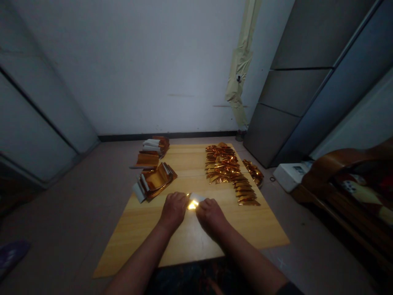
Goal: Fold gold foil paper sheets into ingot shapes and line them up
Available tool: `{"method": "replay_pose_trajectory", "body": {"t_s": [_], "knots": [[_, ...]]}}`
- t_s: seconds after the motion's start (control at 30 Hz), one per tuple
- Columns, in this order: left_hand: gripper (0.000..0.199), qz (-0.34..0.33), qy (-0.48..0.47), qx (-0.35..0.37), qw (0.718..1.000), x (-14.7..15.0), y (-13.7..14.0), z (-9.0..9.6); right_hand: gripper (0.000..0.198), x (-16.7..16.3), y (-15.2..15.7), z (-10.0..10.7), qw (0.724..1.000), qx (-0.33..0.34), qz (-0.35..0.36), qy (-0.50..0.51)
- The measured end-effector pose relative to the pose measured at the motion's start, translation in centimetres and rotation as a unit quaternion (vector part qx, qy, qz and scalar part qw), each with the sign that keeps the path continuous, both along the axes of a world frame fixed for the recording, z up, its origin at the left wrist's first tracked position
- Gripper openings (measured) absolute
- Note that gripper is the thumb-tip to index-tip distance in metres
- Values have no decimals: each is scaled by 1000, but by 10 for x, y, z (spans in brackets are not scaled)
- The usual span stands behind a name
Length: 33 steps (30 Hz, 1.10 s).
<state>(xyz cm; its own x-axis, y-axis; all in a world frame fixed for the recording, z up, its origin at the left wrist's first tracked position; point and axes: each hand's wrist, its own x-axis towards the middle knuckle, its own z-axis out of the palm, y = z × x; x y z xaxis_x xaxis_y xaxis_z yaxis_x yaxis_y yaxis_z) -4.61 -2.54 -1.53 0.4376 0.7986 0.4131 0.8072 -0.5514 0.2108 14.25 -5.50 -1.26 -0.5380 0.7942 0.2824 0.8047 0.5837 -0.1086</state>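
Note:
A small sheet of gold foil paper (193, 204) with a pale backing is stretched between my two hands, just above the middle of the wooden board. My left hand (174, 209) grips its left side with curled fingers. On the right side, my right hand (211, 214) is closed the same way. Beyond my left hand lie curled stacks of gold foil sheets (158, 179) with whitish undersides. Past my right hand, rows of folded gold foil pieces (221, 164) overlap one another, and a shorter row (245, 189) runs toward me.
The wooden board (129, 233) is low, near the floor. More folded foil fills a container (254, 170) off its right edge. A grey refrigerator (282, 90), a white box (290, 177) and carved wooden furniture (325, 176) stand at right. A purple shoe (14, 256) lies at far left.

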Motion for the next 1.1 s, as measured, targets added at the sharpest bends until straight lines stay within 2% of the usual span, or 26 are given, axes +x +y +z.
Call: {"method": "replay_pose_trajectory", "body": {"t_s": [0.1, 0.23, 0.47, 0.63, 0.8, 1.1], "knots": [[15, 0, 13, -8, 1000, 0, -8, 9, 11, -1, 0, -5, 1000, 27, 8, -8], [20, 6, 24, -9, 1000, 0, -16, 15, 13, -2, 0, -5, 999, 38, 13, -15], [19, 9, 29, -2, 1000, 1, -15, 10, 11, 5, 1, 1, 998, 36, 39, -23], [26, 12, 18, 7, 1000, 6, -21, 13, 13, 7, 3, 1, 998, 49, 45, -17], [21, 29, 28, 21, 999, 12, -26, 16, 11, 4, 6, 6, 998, 56, 38, -17], [22, 29, 58, 61, 996, 10, -21, 5, 7, 4, 7, 10, 999, 28, 30, -10]]}}
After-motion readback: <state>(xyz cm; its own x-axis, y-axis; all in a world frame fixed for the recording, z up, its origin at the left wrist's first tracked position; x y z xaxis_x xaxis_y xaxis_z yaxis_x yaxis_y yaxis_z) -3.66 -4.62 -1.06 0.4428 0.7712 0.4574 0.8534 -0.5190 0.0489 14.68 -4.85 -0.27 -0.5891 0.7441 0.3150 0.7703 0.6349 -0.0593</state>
